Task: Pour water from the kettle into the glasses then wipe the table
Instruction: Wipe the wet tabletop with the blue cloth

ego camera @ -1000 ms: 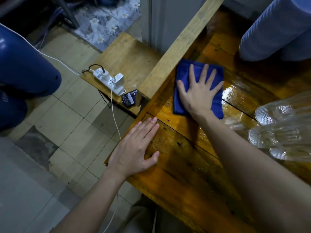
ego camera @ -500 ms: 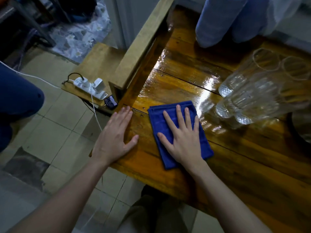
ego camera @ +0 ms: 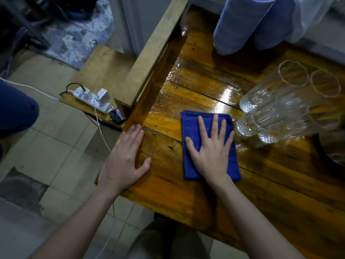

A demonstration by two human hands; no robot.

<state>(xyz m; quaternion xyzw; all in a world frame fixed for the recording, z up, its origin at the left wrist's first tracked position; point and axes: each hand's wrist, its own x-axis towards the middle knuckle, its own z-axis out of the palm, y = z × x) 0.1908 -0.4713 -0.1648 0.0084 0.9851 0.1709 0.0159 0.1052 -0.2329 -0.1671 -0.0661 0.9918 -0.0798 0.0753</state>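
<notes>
Glasses (ego camera: 283,107), several and clear, stand in a tight cluster just right of and beyond the right hand (ego camera: 211,152); the nearest bases lie just beside the cloth (ego camera: 192,139), and whether they touch it cannot be told. Further beyond the same hand, blue rolls (ego camera: 237,25) rest on the far part of the surface (ego camera: 186,193). A dark round object (ego camera: 334,144), cut off by the frame edge, sits to the right of the glasses. Left of the left hand (ego camera: 124,161), a white power strip (ego camera: 93,99) with plugs lies on a lower wooden shelf (ego camera: 99,68).

Right hand: open, fingers spread, palm flat on the folded blue cloth, pressing it to the wet, glossy surface. Left hand: open, flat on the surface at its left edge, holding nothing.

Compared with half a second ago, the cloth and right hand lie further right, closer to the glasses. The left hand is at much the same spot on the edge.
</notes>
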